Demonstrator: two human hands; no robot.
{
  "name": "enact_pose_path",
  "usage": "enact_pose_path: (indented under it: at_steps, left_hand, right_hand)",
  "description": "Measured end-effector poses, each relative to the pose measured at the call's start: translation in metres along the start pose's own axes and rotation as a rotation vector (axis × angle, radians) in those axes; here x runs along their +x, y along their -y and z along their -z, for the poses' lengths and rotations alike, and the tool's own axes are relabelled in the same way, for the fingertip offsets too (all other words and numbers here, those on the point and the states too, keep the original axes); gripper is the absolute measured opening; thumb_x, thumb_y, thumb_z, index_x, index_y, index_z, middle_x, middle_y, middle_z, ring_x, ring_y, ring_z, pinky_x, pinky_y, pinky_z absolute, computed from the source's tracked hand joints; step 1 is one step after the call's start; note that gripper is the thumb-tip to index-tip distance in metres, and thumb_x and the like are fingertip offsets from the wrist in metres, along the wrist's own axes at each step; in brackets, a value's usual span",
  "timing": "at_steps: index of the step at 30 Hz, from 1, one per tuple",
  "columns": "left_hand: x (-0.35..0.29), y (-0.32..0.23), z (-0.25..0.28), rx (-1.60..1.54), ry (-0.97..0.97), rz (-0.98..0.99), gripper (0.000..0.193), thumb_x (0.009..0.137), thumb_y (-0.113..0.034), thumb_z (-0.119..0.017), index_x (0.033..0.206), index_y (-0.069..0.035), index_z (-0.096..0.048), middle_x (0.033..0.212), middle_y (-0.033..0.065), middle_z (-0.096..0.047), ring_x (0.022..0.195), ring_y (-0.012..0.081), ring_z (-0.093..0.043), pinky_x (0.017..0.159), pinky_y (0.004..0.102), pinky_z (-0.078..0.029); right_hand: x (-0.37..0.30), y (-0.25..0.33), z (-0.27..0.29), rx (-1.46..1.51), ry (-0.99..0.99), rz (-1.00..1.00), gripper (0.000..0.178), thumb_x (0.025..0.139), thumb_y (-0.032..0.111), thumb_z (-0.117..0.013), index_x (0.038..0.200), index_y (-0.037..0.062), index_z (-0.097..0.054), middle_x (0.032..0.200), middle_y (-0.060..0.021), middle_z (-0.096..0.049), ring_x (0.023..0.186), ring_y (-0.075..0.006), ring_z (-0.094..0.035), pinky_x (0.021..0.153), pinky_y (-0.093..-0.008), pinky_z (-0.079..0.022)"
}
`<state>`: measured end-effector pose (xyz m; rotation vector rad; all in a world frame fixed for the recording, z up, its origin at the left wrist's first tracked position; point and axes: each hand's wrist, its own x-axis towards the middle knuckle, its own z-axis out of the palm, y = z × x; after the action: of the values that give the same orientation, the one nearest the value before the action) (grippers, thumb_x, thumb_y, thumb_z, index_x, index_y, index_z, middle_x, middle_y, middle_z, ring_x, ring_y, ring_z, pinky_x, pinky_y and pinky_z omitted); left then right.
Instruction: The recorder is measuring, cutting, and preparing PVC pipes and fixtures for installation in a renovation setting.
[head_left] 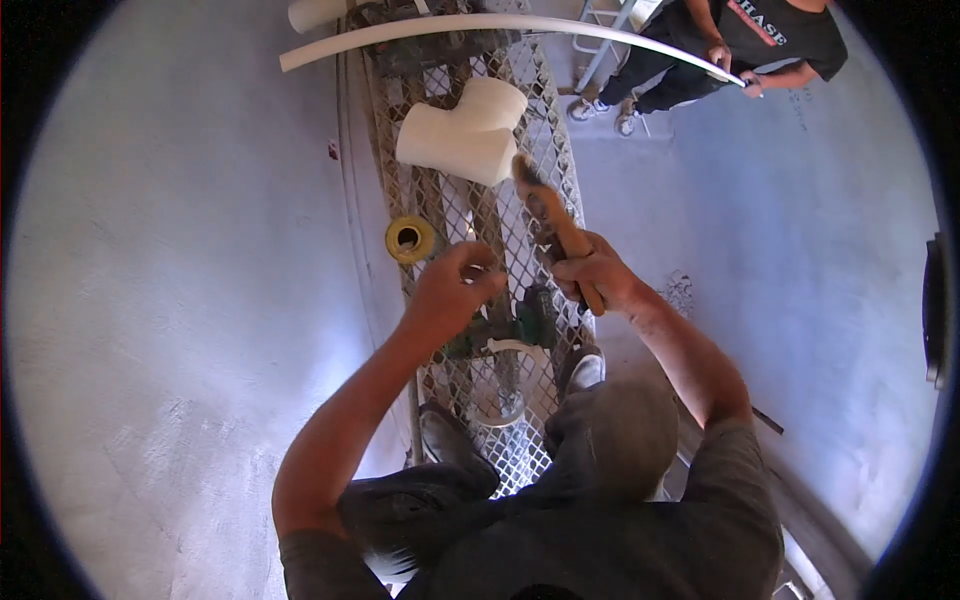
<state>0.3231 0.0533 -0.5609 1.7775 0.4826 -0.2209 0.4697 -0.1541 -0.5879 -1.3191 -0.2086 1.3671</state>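
My right hand (605, 273) is closed around a long tool with an orange-brown handle (568, 235). Its narrow dark tip points up and left, close to the white Y-shaped pipe fitting (462, 135); I cannot make out the tool's kind. The fitting lies on the metal mesh platform (545, 120). To the left of the tool, my left hand (457, 287) hovers over the mesh with loosely bent fingers, apart and with nothing seen between them. Just beyond it, at the platform's left edge, stands a round yellow-topped can (410, 240) with a dark opening.
A long white pipe (450, 26) crosses the far end, its right end held by another person (745, 45) near a ladder (603, 35). Green tools (530, 315) and a clear round container (500, 405) lie near my feet. Pale walls flank the platform.
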Motion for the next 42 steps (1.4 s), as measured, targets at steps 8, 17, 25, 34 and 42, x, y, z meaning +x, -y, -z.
enact_pose_path:
  at_steps: [8, 17, 25, 34, 42]
  left_hand:
    - [-0.001, -0.032, 0.002, -0.585, 0.028, 0.136, 0.041, 0.09, -0.033, -0.065, 0.116, -0.002, -0.059, 0.105, 0.0034, -0.065, 0.098, 0.0151, -0.06, 0.089, 0.0296, -0.045]
    - [-0.002, -0.027, -0.024, -0.458, -0.075, 0.044, 0.04, 0.087, -0.029, -0.068, 0.112, 0.001, -0.061, 0.105, 0.0073, -0.065, 0.096, 0.0142, -0.059, 0.088, 0.0313, -0.046]
    - [0.075, -0.097, 0.028, 0.906, -0.532, -0.791, 0.053, 0.069, -0.024, -0.078, 0.118, -0.014, -0.057, 0.115, 0.0085, -0.06, 0.116, 0.0297, -0.051, 0.097, 0.0483, -0.037]
    - [0.178, -0.054, 0.088, 1.161, -0.377, -0.288, 0.038, 0.088, -0.035, -0.059, 0.117, -0.01, -0.058, 0.103, 0.0143, -0.065, 0.092, 0.034, -0.064, 0.081, 0.0497, -0.048]
    - [0.167, -0.023, 0.106, 1.171, -0.482, -0.415, 0.021, 0.088, -0.031, -0.058, 0.098, -0.012, -0.061, 0.089, 0.0103, -0.064, 0.079, 0.0327, -0.064, 0.066, 0.0458, -0.049]
  right_hand:
    - [-0.01, 0.005, -0.063, 0.193, 0.11, 0.094, 0.042, 0.08, 0.005, -0.062, 0.12, 0.0013, -0.049, 0.079, -0.0113, -0.062, 0.068, -0.0209, -0.064, 0.062, -0.0336, -0.052]
    - [-0.005, -0.008, -0.067, -0.038, -0.055, 0.075, 0.029, 0.078, 0.004, -0.063, 0.106, 0.0003, -0.057, 0.081, -0.0075, -0.063, 0.069, -0.0176, -0.063, 0.061, -0.029, -0.05]
    - [0.0, -0.034, 0.052, 0.111, -0.057, 0.231, 0.057, 0.075, 0.006, -0.061, 0.13, 0.0013, -0.047, 0.108, -0.0078, -0.062, 0.102, -0.0174, -0.057, 0.091, -0.0352, -0.044]
    - [0.037, 0.05, 0.129, -0.095, -0.237, 0.003, 0.054, 0.075, 0.02, -0.064, 0.125, 0.0047, -0.051, 0.11, -0.005, -0.064, 0.102, -0.0165, -0.059, 0.094, -0.0376, -0.042]
    - [0.07, 0.083, 0.139, -0.129, -0.162, -0.086, 0.047, 0.075, 0.02, -0.062, 0.119, 0.0055, -0.057, 0.113, -0.0058, -0.065, 0.106, -0.0168, -0.059, 0.098, -0.0412, -0.041]
